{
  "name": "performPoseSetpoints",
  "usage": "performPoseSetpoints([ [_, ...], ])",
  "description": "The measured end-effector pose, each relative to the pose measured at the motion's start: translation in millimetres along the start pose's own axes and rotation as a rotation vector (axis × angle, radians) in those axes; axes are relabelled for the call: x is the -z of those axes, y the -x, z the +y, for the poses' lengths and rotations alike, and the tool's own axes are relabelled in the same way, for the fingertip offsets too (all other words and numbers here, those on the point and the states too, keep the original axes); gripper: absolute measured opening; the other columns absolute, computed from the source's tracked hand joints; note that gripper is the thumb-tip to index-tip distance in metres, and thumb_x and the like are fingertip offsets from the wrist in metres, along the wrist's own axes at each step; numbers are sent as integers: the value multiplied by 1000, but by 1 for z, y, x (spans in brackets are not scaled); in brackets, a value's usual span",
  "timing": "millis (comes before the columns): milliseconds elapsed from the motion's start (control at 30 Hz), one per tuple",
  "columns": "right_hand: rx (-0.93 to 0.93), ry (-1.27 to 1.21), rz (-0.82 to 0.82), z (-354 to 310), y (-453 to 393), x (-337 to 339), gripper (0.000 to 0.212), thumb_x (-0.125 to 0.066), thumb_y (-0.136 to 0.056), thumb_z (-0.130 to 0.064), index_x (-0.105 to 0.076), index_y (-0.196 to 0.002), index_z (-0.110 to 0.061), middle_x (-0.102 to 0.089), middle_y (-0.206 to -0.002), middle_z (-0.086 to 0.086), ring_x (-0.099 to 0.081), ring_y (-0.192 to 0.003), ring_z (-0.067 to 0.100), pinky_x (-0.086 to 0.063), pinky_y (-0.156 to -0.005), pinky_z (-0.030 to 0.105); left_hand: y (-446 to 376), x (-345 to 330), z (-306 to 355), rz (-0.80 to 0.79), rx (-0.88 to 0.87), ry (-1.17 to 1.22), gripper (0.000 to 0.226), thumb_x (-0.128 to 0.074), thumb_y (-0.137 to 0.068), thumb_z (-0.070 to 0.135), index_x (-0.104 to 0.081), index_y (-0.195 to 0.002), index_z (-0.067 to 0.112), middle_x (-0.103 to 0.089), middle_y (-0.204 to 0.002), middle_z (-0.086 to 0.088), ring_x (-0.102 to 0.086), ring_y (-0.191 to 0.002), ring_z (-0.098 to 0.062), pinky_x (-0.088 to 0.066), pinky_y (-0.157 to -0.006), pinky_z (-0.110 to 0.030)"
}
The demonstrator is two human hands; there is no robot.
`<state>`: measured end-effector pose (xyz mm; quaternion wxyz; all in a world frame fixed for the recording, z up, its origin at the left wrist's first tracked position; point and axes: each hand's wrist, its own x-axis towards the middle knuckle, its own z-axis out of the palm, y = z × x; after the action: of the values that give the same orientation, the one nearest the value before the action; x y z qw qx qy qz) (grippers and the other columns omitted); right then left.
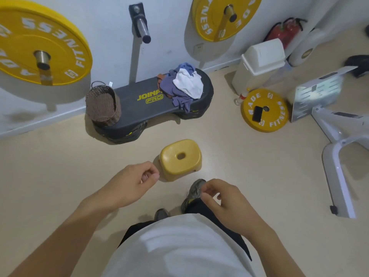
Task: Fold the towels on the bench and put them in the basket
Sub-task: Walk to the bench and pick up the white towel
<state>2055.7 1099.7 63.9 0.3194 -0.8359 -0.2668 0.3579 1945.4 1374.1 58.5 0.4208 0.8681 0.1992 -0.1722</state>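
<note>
A crumpled heap of towels [182, 84], white, blue-grey and a bit of orange, lies on the right end of a black step bench [139, 108] against the wall. On the bench's left end stands a brown woven basket [102, 104], tilted, with nothing visible inside. My left hand [135, 182] and my right hand [221, 198] hang in front of my body, far from the bench, fingers loosely curled and holding nothing.
A small yellow stool [180, 158] stands on the floor between me and the bench. A yellow weight plate [265, 110] with a phone on it lies to the right, beside a white bin [259, 62] and a white machine frame [337, 156]. Wall-mounted plates hang above.
</note>
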Motion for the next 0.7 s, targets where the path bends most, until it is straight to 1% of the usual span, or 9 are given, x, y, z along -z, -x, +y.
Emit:
performPoseSetpoints([
  [133,46,24,-66,-1,-68,45,13,-54,-94,-43,-61,-103,-37,-66,-93,-19,-62,-92,1,-49,-78,17,-34,11,9,-14,87,109,8,-56,-94,39,-63,-90,36,-65,-82,3,-58,-75,-14,-50,-70,-25],
  [200,86,35,-114,-9,-104,60,13,-54,-94,-42,-62,-102,-35,-66,-90,-20,-62,-93,1,-48,-77,15,-53,19,8,2,107,169,7,-56,-95,37,-62,-91,38,-65,-80,4,-58,-73,-14,-50,-69,-23],
  [267,116,34,-174,-20,-137,69,13,-55,-94,-42,-62,-102,-34,-66,-90,-20,-62,-93,1,-46,-77,12,-71,30,2,28,136,203,8,-57,-95,36,-62,-90,40,-65,-79,11,-58,-69,-7,-49,-67,-19],
  [300,123,31,-198,-25,-153,72,13,-56,-94,-41,-63,-102,-33,-66,-91,-19,-62,-94,1,-45,-78,10,-80,37,-2,39,154,219,8,-58,-94,36,-62,-90,40,-66,-79,12,-59,-69,-6,-49,-67,-19],
  [367,131,37,-220,-36,-186,76,14,-57,-94,-41,-64,-102,-32,-66,-93,-19,-62,-94,0,-44,-78,9,-100,49,-13,58,161,245,6,-58,-94,35,-63,-91,37,-67,-80,10,-61,-71,-9,-49,-68,-22],
  [433,133,59,-223,-48,-221,78,13,-58,-95,-40,-64,-103,-32,-66,-93,-18,-62,-94,-1,-44,-78,9,-125,65,-26,71,141,247,6,-58,-94,34,-63,-91,36,-66,-80,8,-60,-70,-12,-48,-67,-23],
  [533,113,94,-192,-72,-272,83,11,-57,-95,-40,-63,-102,-32,-66,-90,-21,-62,-93,-2,-44,-76,8,-169,100,-46,72,113,197,7,-56,-94,36,-60,-91,40,-65,-80,19,-60,-71,-4,-49,-66,-21],
  [600,92,121,-163,-93,-303,90,11,-56,-96,-39,-62,-101,-31,-66,-89,-22,-63,-89,-4,-44,-73,8,-199,132,-57,40,88,147,7,-54,-95,39,-59,-90,38,-65,-81,22,-61,-73,-3,-51,-67,-27],
  [700,59,179,-124,-119,-347,106,15,-53,-97,-43,-62,-104,-33,-65,-92,-22,-61,-91,-3,-46,-73,11,-243,185,-62,-34,30,88,10,-53,-94,41,-60,-89,37,-65,-84,26,-61,-77,-1,-50,-69,-25],
])
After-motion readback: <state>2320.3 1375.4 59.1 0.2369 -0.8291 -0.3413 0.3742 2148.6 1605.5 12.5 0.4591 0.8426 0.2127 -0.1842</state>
